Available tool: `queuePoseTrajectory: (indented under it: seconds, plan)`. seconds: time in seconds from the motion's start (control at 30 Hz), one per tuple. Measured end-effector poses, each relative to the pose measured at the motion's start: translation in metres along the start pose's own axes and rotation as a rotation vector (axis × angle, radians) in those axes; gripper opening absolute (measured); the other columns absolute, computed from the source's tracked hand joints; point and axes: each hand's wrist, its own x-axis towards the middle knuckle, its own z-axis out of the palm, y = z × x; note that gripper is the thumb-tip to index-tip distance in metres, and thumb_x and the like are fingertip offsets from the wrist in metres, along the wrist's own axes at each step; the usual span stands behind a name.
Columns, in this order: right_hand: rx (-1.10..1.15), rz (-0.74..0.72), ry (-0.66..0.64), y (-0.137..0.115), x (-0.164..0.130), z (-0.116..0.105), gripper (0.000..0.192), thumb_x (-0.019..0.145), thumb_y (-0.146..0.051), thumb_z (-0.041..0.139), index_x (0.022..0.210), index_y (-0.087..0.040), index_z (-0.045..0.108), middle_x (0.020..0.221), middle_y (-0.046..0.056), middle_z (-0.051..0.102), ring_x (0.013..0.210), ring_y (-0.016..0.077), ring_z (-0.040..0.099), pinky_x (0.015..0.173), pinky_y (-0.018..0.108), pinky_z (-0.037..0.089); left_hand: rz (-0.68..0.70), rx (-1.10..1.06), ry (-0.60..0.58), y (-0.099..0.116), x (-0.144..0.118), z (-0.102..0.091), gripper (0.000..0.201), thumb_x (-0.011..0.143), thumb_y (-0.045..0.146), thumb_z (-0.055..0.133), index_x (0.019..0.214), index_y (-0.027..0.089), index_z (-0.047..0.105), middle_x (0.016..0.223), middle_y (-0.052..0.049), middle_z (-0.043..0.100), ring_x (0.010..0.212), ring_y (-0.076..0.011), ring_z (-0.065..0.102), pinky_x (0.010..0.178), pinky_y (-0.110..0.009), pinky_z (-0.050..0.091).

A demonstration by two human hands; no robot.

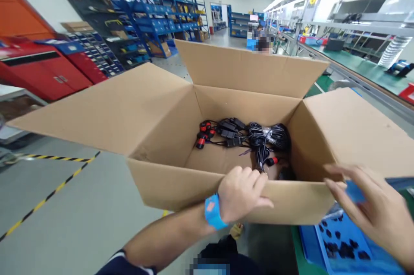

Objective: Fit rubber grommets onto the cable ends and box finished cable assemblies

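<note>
Both hands are at the near wall of an open cardboard box [181,180]. The left hand [241,193] grips the top edge of that wall near its middle, fingers curled over into the box and thumb pressed on the outside; a blue wristband [212,211] sits on that wrist. The right hand [371,210] is at the box's near right corner, fingers spread loosely, with a small blue piece [354,192] against the fingers; whether they pinch it or only rest on it cannot be told, since the hand is blurred.

All four flaps of the box stand open: a wide one out to the left, one upright at the far side, one out to the right. On its floor, toward the far right, lies a bundle of black cables [268,137] coiled together, with black connectors [229,130] and a few red-ended plugs [203,133] spread to the left of the coil. One more red tip shows just beyond the left hand's fingers.

Below the right hand sits a blue tray [343,244] holding small dark parts, resting on a green table [299,253]. The box overhangs a grey floor [64,223] marked with yellow-and-black striped tape. Farther off stand red cabinets [42,72] at left, blue shelving [155,20] behind them, and a long workbench line [355,63] along the right, where another person sits far back.
</note>
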Motion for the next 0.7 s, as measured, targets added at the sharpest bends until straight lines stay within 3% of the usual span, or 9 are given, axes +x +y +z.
queuePoseTrajectory:
  seconds: [0.1, 0.17, 0.23, 0.3, 0.4, 0.53, 0.63, 0.7]
  plan:
    - [-0.18, -0.243, -0.372, -0.019, 0.136, 0.035, 0.039, 0.101, -0.049, 0.045, 0.125, -0.024, 0.064, 0.114, 0.009, 0.071, 0.104, 0.0229, 0.066, 0.095, 0.041, 0.048, -0.023, -0.06, -0.002, -0.002, 0.0, -0.002, 0.065, 0.083, 0.077, 0.06, 0.094, 0.013, 0.066, 0.067, -0.001, 0.054, 0.063, -0.0185, 0.049, 0.057, -0.038, 0.026]
    - [-0.376, -0.328, -0.619, -0.017, 0.193, 0.079, 0.035, 0.096, -0.041, 0.057, 0.125, -0.022, 0.065, 0.115, 0.01, 0.071, 0.107, 0.0249, 0.067, 0.096, 0.04, 0.046, -0.031, -0.095, 0.01, -0.003, 0.0, -0.002, 0.06, 0.085, 0.071, 0.064, 0.097, 0.012, 0.066, 0.068, 0.0, 0.053, 0.063, -0.0178, 0.049, 0.055, -0.037, 0.025]
    - [-0.458, -0.361, -0.722, -0.007, 0.226, 0.124, 0.036, 0.086, -0.034, 0.071, 0.119, -0.019, 0.068, 0.111, 0.011, 0.072, 0.106, 0.0278, 0.068, 0.094, 0.04, 0.046, -0.039, -0.124, 0.024, -0.003, -0.001, -0.001, 0.051, 0.091, 0.063, 0.063, 0.096, 0.012, 0.067, 0.068, 0.0, 0.053, 0.061, -0.017, 0.047, 0.053, -0.037, 0.026]
    - [-0.474, -0.39, -0.749, 0.007, 0.243, 0.162, 0.042, 0.08, -0.028, 0.077, 0.119, -0.018, 0.068, 0.113, 0.012, 0.073, 0.107, 0.029, 0.068, 0.094, 0.039, 0.046, -0.075, -0.135, 0.057, -0.002, 0.0, 0.001, 0.041, 0.097, 0.053, 0.059, 0.093, 0.013, 0.068, 0.067, -0.001, 0.053, 0.058, -0.0164, 0.046, 0.051, -0.036, 0.027]
    - [-0.48, -0.438, -0.748, 0.024, 0.253, 0.201, 0.058, 0.078, -0.025, 0.078, 0.133, -0.017, 0.061, 0.122, 0.014, 0.07, 0.112, 0.0305, 0.066, 0.096, 0.04, 0.045, -0.132, -0.125, 0.129, 0.001, 0.0, 0.006, 0.026, 0.097, 0.037, 0.06, 0.086, 0.015, 0.069, 0.065, -0.001, 0.054, 0.054, -0.0148, 0.046, 0.047, -0.035, 0.028]
    - [-0.435, -0.54, -0.729, 0.035, 0.251, 0.23, 0.058, 0.081, -0.022, 0.076, 0.136, -0.019, 0.059, 0.126, 0.015, 0.067, 0.115, 0.0289, 0.064, 0.099, 0.039, 0.044, -0.137, -0.048, 0.125, 0.002, -0.001, 0.012, 0.01, 0.088, 0.026, 0.07, 0.084, 0.017, 0.068, 0.066, 0.0, 0.059, 0.056, -0.0133, 0.05, 0.048, -0.032, 0.034]
    - [-0.352, -0.684, -0.732, 0.033, 0.236, 0.243, 0.044, 0.092, -0.019, 0.061, 0.136, -0.02, 0.06, 0.134, 0.016, 0.062, 0.124, 0.0284, 0.058, 0.103, 0.041, 0.041, -0.097, 0.007, 0.069, 0.002, -0.005, 0.013, 0.013, 0.091, 0.031, 0.07, 0.088, 0.019, 0.066, 0.067, 0.001, 0.061, 0.062, -0.012, 0.055, 0.055, -0.029, 0.04]
    - [-0.267, -0.826, -0.77, 0.025, 0.221, 0.253, 0.046, 0.098, -0.016, 0.05, 0.143, -0.026, 0.054, 0.145, 0.013, 0.056, 0.133, 0.0253, 0.052, 0.108, 0.041, 0.038, -0.06, 0.026, 0.042, 0.001, -0.007, 0.012, 0.016, 0.092, 0.034, 0.069, 0.091, 0.019, 0.065, 0.068, 0.003, 0.062, 0.065, -0.0105, 0.057, 0.06, -0.027, 0.043]
